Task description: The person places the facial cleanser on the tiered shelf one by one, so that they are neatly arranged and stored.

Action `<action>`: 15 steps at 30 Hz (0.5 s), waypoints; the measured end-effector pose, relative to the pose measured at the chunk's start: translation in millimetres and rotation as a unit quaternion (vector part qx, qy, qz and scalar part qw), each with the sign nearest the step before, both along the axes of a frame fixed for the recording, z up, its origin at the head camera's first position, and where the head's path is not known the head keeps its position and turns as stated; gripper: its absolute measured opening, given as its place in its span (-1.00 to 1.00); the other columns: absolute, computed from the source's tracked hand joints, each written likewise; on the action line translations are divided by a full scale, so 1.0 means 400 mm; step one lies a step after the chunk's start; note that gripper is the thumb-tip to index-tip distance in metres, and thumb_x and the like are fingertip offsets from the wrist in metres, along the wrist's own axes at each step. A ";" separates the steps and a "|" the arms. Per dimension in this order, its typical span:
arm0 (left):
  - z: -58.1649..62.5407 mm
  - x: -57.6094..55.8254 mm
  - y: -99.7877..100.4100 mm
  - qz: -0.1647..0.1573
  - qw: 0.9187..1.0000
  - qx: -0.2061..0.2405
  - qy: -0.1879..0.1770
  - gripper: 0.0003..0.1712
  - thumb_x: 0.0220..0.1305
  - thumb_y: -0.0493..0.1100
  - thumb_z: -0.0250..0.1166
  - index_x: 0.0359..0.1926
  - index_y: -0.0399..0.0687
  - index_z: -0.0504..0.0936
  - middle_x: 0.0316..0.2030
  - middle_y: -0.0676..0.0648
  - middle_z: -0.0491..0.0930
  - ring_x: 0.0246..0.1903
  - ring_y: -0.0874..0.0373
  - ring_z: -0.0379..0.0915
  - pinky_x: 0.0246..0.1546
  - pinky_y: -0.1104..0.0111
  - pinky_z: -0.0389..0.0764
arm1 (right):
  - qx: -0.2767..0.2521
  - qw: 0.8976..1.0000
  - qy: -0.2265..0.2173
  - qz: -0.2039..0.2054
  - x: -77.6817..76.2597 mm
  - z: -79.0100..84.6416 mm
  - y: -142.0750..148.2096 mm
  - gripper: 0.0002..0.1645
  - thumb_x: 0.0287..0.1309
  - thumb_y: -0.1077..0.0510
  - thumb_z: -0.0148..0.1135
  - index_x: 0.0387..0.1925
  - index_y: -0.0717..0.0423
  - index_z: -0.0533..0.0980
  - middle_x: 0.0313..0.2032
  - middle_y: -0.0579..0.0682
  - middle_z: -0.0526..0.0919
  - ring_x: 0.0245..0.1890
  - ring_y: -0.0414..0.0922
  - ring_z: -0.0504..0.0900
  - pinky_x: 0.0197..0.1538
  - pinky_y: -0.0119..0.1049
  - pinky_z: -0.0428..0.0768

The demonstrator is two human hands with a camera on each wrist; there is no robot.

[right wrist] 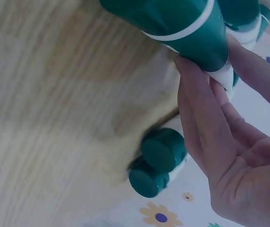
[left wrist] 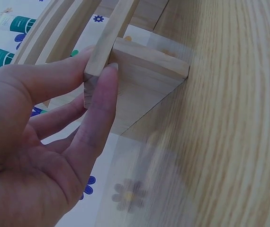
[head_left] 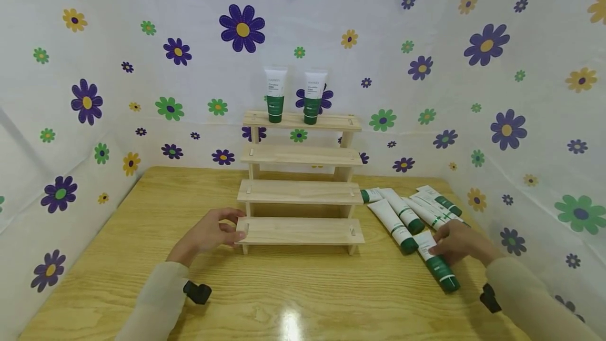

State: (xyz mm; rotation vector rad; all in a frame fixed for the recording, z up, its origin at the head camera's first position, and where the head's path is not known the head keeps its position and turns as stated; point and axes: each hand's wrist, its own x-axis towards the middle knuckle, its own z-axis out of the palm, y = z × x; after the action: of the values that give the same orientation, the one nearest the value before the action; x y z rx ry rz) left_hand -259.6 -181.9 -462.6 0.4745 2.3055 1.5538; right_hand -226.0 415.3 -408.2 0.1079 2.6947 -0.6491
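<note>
A wooden four-step display rack (head_left: 298, 191) stands mid-table. My left hand (head_left: 215, 230) pinches the left end of its lowest shelf (left wrist: 104, 52) between thumb and fingers. On the right, my right hand (head_left: 456, 243) grips a white and green squeeze tube (head_left: 437, 264), thumb on one side and fingers on the other; its green cap end points toward me. In the right wrist view the tube (right wrist: 187, 33) slants across the top, between thumb and fingertips. Two like tubes, a left one (head_left: 275, 93) and a right one (head_left: 314, 96), stand cap-down on the top shelf.
Several more tubes (head_left: 393, 225) lie loosely piled right of the rack, close by my right hand. The wooden table (head_left: 189, 288) meets flower-printed white cloth (head_left: 293, 25) at the back and both sides. Black straps show at both wrists.
</note>
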 end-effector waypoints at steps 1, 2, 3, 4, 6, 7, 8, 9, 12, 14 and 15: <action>0.000 0.000 0.000 0.000 1.000 0.001 0.000 -0.35 0.32 -0.25 0.43 0.35 -0.36 0.42 0.08 -0.37 0.48 -0.23 0.07 0.69 -0.20 0.17 0.81 | -0.001 1.000 0.005 -0.001 -0.001 0.005 0.002 -0.46 0.02 0.08 0.61 -0.12 0.41 0.61 -0.28 0.13 0.72 -0.31 -0.09 0.71 -0.18 -0.18 0.71; -0.001 0.000 0.000 0.001 1.000 0.000 0.000 -0.35 0.32 -0.25 0.43 0.35 -0.36 0.42 0.08 -0.37 0.48 -0.23 0.07 0.69 -0.20 0.17 0.81 | -0.013 1.000 0.003 -0.006 -0.002 0.009 0.003 -0.47 0.03 0.10 0.61 -0.11 0.41 0.60 -0.30 0.12 0.72 -0.32 -0.10 0.71 -0.20 -0.18 0.72; -0.001 0.001 0.000 0.001 1.000 0.001 0.000 -0.35 0.32 -0.25 0.43 0.35 -0.36 0.42 0.08 -0.38 0.47 -0.22 0.08 0.69 -0.20 0.16 0.81 | -0.029 0.999 0.000 -0.013 -0.003 0.013 0.005 -0.47 0.03 0.13 0.60 -0.10 0.43 0.58 -0.33 0.12 0.72 -0.36 -0.10 0.73 -0.23 -0.18 0.74; 0.000 0.001 0.000 0.002 1.000 0.001 0.000 -0.35 0.32 -0.25 0.43 0.35 -0.35 0.42 0.09 -0.38 0.47 -0.22 0.08 0.69 -0.20 0.16 0.81 | -0.050 0.999 -0.005 -0.022 -0.004 0.017 0.006 -0.46 0.05 0.16 0.58 -0.07 0.45 0.55 -0.36 0.11 0.71 -0.39 -0.10 0.74 -0.27 -0.19 0.76; 0.000 0.003 0.001 -0.004 1.000 0.005 0.002 -0.34 0.33 -0.24 0.43 0.36 -0.37 0.41 0.09 -0.39 0.47 -0.22 0.09 0.69 -0.20 0.17 0.81 | -0.085 0.996 -0.013 -0.036 -0.008 0.027 0.008 -0.45 0.09 0.22 0.55 -0.02 0.49 0.49 -0.39 0.11 0.71 -0.44 -0.10 0.76 -0.30 -0.18 0.79; 0.001 0.003 0.002 -0.006 1.000 0.007 0.004 -0.33 0.33 -0.24 0.43 0.36 -0.38 0.41 0.09 -0.39 0.46 -0.22 0.09 0.69 -0.20 0.17 0.82 | -0.091 0.995 -0.014 -0.041 -0.012 0.034 0.009 -0.43 0.11 0.22 0.54 0.01 0.49 0.47 -0.39 0.11 0.70 -0.44 -0.11 0.76 -0.30 -0.18 0.80; 0.001 0.003 0.002 -0.008 1.000 0.008 0.005 -0.33 0.33 -0.24 0.43 0.36 -0.39 0.41 0.08 -0.39 0.47 -0.22 0.09 0.68 -0.20 0.16 0.82 | -0.093 0.995 -0.010 -0.044 -0.015 0.041 0.009 -0.41 0.11 0.22 0.53 0.04 0.49 0.46 -0.38 0.11 0.71 -0.44 -0.11 0.76 -0.29 -0.18 0.80; 0.001 0.003 0.002 -0.011 1.000 0.011 0.006 -0.33 0.33 -0.24 0.43 0.36 -0.40 0.40 0.08 -0.39 0.46 -0.22 0.09 0.68 -0.20 0.16 0.82 | -0.093 0.995 -0.007 -0.041 -0.019 0.050 0.009 -0.40 0.13 0.21 0.53 0.05 0.49 0.45 -0.37 0.13 0.71 -0.43 -0.11 0.76 -0.28 -0.18 0.80; 0.000 0.002 0.001 -0.016 1.000 0.014 0.010 -0.32 0.33 -0.24 0.43 0.36 -0.42 0.39 0.07 -0.40 0.46 -0.22 0.09 0.68 -0.21 0.17 0.82 | -0.073 0.997 0.007 -0.033 -0.030 0.079 0.004 -0.35 0.14 0.14 0.54 0.10 0.47 0.46 -0.32 0.18 0.72 -0.42 -0.10 0.78 -0.26 -0.18 0.79; -0.002 0.002 -0.001 -0.016 1.000 0.013 0.011 -0.33 0.34 -0.23 0.43 0.36 -0.41 0.40 0.07 -0.40 0.45 -0.22 0.10 0.69 -0.21 0.17 0.82 | -0.066 0.997 0.019 -0.022 -0.036 0.098 -0.001 -0.29 0.15 0.11 0.54 0.15 0.48 0.45 -0.26 0.24 0.73 -0.39 -0.09 0.78 -0.23 -0.15 0.79; -0.002 0.002 -0.002 -0.015 1.000 0.013 0.011 -0.33 0.34 -0.23 0.43 0.36 -0.40 0.40 0.08 -0.39 0.45 -0.22 0.10 0.69 -0.21 0.17 0.82 | -0.065 0.997 0.023 -0.016 -0.039 0.109 -0.003 -0.27 0.16 0.09 0.53 0.17 0.50 0.43 -0.23 0.27 0.72 -0.36 -0.09 0.78 -0.21 -0.12 0.79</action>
State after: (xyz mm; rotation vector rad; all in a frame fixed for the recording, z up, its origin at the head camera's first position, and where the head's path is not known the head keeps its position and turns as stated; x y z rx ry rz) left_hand -258.8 -182.6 -463.6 0.5330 2.2851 1.5734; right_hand -241.5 414.0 -364.8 0.1040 2.6906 -0.8445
